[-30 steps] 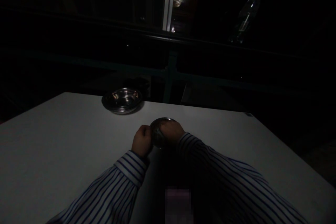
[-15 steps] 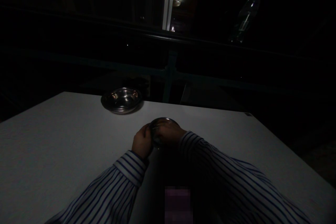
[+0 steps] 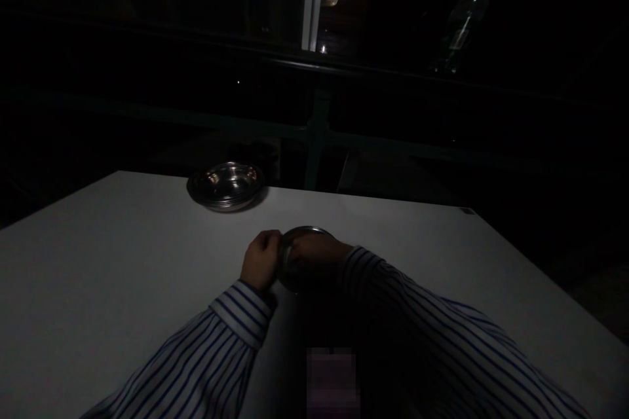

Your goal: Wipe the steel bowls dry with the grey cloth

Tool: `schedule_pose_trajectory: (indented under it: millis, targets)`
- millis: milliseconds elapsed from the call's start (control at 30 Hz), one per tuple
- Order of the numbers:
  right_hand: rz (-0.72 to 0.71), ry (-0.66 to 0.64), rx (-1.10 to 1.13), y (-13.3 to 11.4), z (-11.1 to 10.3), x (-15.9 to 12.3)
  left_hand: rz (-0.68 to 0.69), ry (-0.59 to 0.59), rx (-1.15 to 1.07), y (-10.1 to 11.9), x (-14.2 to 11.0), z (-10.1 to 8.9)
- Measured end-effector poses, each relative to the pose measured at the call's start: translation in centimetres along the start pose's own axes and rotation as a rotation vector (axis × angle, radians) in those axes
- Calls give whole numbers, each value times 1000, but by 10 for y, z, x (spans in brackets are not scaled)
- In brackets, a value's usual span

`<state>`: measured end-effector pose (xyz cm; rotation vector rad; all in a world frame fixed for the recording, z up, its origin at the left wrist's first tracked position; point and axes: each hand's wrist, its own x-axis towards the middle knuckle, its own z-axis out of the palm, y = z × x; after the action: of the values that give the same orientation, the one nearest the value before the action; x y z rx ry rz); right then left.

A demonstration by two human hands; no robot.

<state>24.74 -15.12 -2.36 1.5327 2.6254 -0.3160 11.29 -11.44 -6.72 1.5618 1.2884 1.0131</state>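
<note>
A round metal bowl (image 3: 291, 280) stands near the middle of the white table, partly in deep shadow. My left hand (image 3: 261, 260) is closed on its left rim, with the thumb side uppermost. Reaching in from the right, my right hand (image 3: 317, 250) is inside the bowl, its fingers bent down against the inner surface. What those fingers hold, if anything, is too dark to make out. Beyond my left hand sits a stack of shiny metal bowls (image 3: 227, 200), close to the table's far edge.
The white table (image 3: 122, 262) ends at a far edge just behind the stacked bowls. Behind it are dark rails and a pale vertical post (image 3: 312, 0). A clear plastic bottle (image 3: 464, 26) with a white cap stands on a dark ledge at upper right.
The held bowl is tipped slightly more toward me and shows more of its inside. My left hand has shifted a little left; my right hand sits slightly lower in the bowl.
</note>
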Motion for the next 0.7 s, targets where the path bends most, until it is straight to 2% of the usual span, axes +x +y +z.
schedule_pose_trajectory:
  millis: [233, 400, 533, 600, 700]
  targets:
    - [29, 56, 5, -13, 2, 2, 55, -157, -95, -3, -2, 2]
    - [254, 126, -36, -12, -4, -5, 85, -151, -76, -1, -2, -1]
    - [393, 123, -53, -13, -7, -8, 82, -114, -60, -2, -3, 3]
    - [388, 117, -40, -12, -7, -5, 76, -103, -66, -4, -4, 5]
    - [274, 105, 6, -10, -5, 1, 64, -82, -79, -6, -5, 6]
